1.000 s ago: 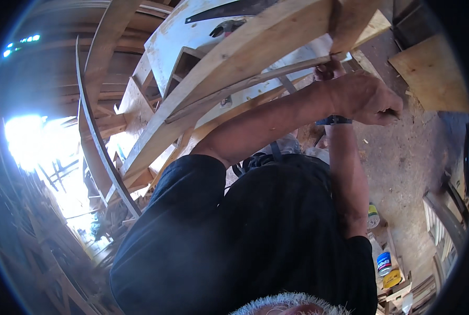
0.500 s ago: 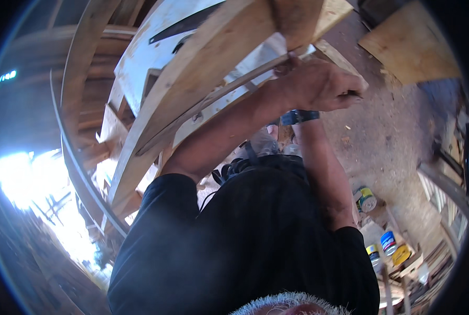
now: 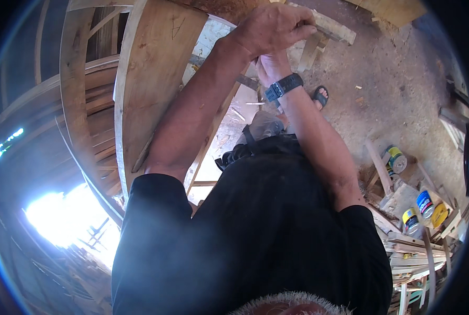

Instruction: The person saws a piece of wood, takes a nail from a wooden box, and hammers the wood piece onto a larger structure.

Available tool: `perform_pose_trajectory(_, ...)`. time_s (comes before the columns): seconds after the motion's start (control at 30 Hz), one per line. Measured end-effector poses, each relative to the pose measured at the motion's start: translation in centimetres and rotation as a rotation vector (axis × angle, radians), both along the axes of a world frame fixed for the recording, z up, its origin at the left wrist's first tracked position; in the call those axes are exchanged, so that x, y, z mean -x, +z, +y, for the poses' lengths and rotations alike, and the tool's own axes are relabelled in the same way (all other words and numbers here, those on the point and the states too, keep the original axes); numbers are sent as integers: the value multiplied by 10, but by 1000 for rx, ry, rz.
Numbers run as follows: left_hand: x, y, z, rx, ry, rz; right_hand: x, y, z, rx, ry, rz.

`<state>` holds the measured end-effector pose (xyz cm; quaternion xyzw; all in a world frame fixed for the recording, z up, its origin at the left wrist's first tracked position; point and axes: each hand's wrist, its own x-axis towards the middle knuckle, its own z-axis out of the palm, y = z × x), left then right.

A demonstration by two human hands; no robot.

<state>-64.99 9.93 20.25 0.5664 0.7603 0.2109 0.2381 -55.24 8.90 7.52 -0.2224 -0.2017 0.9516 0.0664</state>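
Note:
My left hand (image 3: pixel 276 29) is raised at the top of the view, its fingers curled into a closed grip. Whatever it may hold is hidden. Below and partly behind it is my right hand (image 3: pixel 271 67), with a dark watch (image 3: pixel 284 87) on the wrist; its fingers are out of sight. A broad, pale wooden board (image 3: pixel 153 73) with a pencil mark near its upper end stands just left of my left forearm. Close to the left hand, a darker brown piece of wood (image 3: pixel 221 7) crosses the upper edge.
Curved timber ribs (image 3: pixel 76 89) rise at the left, with stacked planks (image 3: pixel 102 102) behind them. Paint cans (image 3: pixel 397 160), a blue-labelled can (image 3: pixel 424 203) and scrap wood (image 3: pixel 410 244) lie at the lower right. A timber offcut (image 3: pixel 331 26) lies on the dirt floor (image 3: pixel 371 100).
The view has swung, so the board stands more upright and the cans sit further right. Both hands appear higher and further left; the handsaw has left view.

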Motion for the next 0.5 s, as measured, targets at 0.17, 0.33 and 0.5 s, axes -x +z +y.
perform_pose_trajectory(0.17,9,-39,-6,-2,-47,267,5,7,6,-11,20,4)
perform_pose_trajectory(0.33,-2,-65,-19,103,26,327,-11,-4,13,67,40,-69)
perform_pose_trajectory(0.5,-1,-58,-15,-42,93,170,-49,-15,34,-65,-6,-251)
